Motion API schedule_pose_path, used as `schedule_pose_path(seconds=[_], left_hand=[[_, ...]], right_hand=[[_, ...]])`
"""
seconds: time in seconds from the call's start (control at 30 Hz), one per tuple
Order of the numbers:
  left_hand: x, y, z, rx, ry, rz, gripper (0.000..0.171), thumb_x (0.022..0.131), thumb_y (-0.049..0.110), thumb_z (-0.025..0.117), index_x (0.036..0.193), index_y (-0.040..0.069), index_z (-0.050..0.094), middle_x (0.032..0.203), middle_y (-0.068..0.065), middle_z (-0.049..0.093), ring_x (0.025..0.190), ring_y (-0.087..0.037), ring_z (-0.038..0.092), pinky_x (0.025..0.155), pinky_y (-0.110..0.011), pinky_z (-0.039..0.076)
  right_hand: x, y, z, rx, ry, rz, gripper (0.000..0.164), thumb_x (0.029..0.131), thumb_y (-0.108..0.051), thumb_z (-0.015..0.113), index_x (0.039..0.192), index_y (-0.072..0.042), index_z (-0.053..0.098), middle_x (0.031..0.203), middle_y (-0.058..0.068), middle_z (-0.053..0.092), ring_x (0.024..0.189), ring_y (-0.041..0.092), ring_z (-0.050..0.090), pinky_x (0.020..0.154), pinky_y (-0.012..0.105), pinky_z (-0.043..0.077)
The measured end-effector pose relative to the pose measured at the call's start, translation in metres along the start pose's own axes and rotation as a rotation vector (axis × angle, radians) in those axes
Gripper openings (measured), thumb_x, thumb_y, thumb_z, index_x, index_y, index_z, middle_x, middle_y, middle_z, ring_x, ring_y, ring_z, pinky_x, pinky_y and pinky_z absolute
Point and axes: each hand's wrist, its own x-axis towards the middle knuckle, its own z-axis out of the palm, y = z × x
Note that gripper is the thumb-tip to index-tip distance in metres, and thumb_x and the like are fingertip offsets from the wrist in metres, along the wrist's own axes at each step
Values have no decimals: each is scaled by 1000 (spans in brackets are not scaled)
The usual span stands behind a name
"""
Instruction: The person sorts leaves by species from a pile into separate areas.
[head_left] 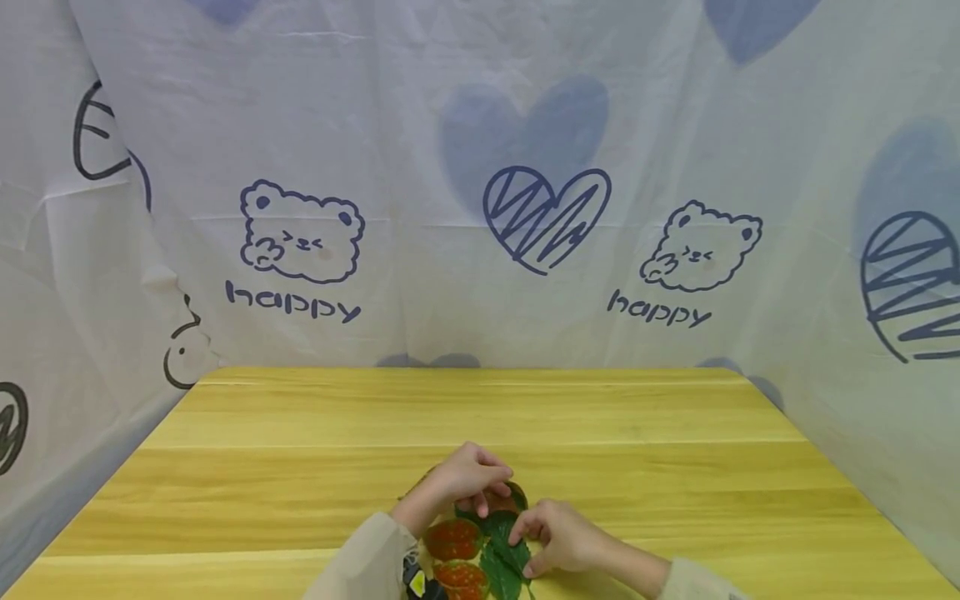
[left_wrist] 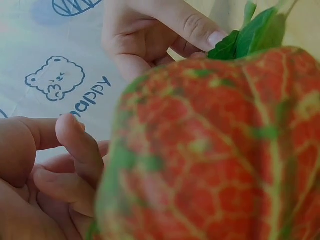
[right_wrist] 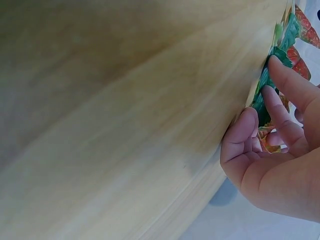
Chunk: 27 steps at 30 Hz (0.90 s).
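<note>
My left hand (head_left: 480,479) hovers over the far end of a group of leaves, fingers loosely curled and nothing visible in its grasp. Beneath its fingertips lies a reddish leaf (head_left: 513,500) with a dark green rim, partly hidden. My right hand (head_left: 562,537) has its thumb and index finger at the edge of a serrated green leaf (head_left: 504,557), gripping it close to the table. Two red leaves mottled with green, one farther (head_left: 453,540) and one nearer (head_left: 461,577), lie left of the green ones. A red leaf (left_wrist: 215,150) fills much of the left wrist view.
The light wooden table (head_left: 300,483) reaches back to a white curtain (head_left: 420,250) printed with hearts, bears and lettering. More curtain hangs at both sides. Near the left sleeve (head_left: 363,562) is a dark thing with a yellow mark (head_left: 417,582), partly cut off by the frame.
</note>
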Motion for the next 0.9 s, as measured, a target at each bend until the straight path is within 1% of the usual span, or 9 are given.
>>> schedule_pose_path(seconds=[0.13, 0.23, 0.37, 0.43, 0.53, 0.6, 0.7, 0.77, 0.9], left_hand=[[1, -2, 2, -26, 11, 13, 26, 90, 13, 51, 103, -6, 65, 82, -15, 67, 32, -3, 43, 32, -15, 22], [2, -2, 4, -45, 73, 45, 25, 89, 12, 53, 98, -7, 66, 80, -16, 66, 32, -3, 41, 32, -16, 23], [2, 1, 5, -67, 184, 98, 23, 87, 12, 56, 94, -7, 67, 80, -15, 66, 36, -5, 42, 34, -16, 27], [1, 3, 5, -77, 222, 113, 20, 85, 12, 59, 92, -6, 67, 80, -14, 65, 39, -6, 44, 36, -17, 30], [0, 6, 4, -74, 265, 141, 17, 82, 13, 63, 89, -2, 67, 78, -11, 65, 46, -10, 50, 39, -20, 34], [-2, 8, 3, -66, 289, 166, 15, 80, 13, 67, 87, -1, 67, 75, -8, 64, 51, -14, 55, 42, -26, 42], [-4, 11, 0, -45, 327, 218, 17, 76, 12, 70, 86, -2, 66, 72, -5, 64, 59, -21, 60, 51, -35, 50], [-6, 12, -2, -36, 348, 243, 18, 75, 10, 71, 86, -3, 65, 72, -6, 63, 62, -22, 61, 56, -39, 51], [-11, 14, -7, -55, 379, 266, 20, 73, 3, 71, 87, -8, 63, 74, -8, 61, 63, -21, 60, 59, -37, 52]], right_hand=[[0, 0, 0, 4, 0, -2, 24, 65, 3, 75, 86, -5, 66, 78, -2, 52, 54, 7, 37, 57, 22, 38], [0, 0, 0, 6, 0, -1, 24, 65, 3, 75, 85, -6, 66, 78, -1, 51, 58, 8, 39, 57, 22, 39], [0, 1, 0, 9, -1, 2, 23, 65, 2, 75, 85, -6, 66, 77, -1, 51, 60, 9, 38, 56, 22, 38], [0, 1, 0, 15, -5, 4, 23, 65, 2, 75, 85, -5, 66, 76, -1, 51, 58, 8, 38, 55, 22, 37], [1, 1, -1, 26, -15, 12, 23, 66, 2, 75, 86, -5, 65, 77, 0, 51, 56, 8, 37, 55, 21, 37], [1, 1, -1, 25, -18, 16, 23, 67, 1, 75, 86, -5, 65, 78, 0, 51, 57, 8, 38, 55, 22, 38], [1, 1, -2, 20, -22, 19, 23, 67, 1, 75, 87, -5, 66, 80, 1, 51, 59, 9, 39, 57, 23, 39], [1, 0, -2, 13, -22, 20, 23, 67, 0, 75, 87, -6, 66, 80, 0, 51, 62, 10, 40, 58, 23, 39], [1, -1, -2, 29, -26, 23, 23, 67, 1, 75, 87, -5, 66, 80, 1, 51, 61, 10, 39, 58, 23, 38]])
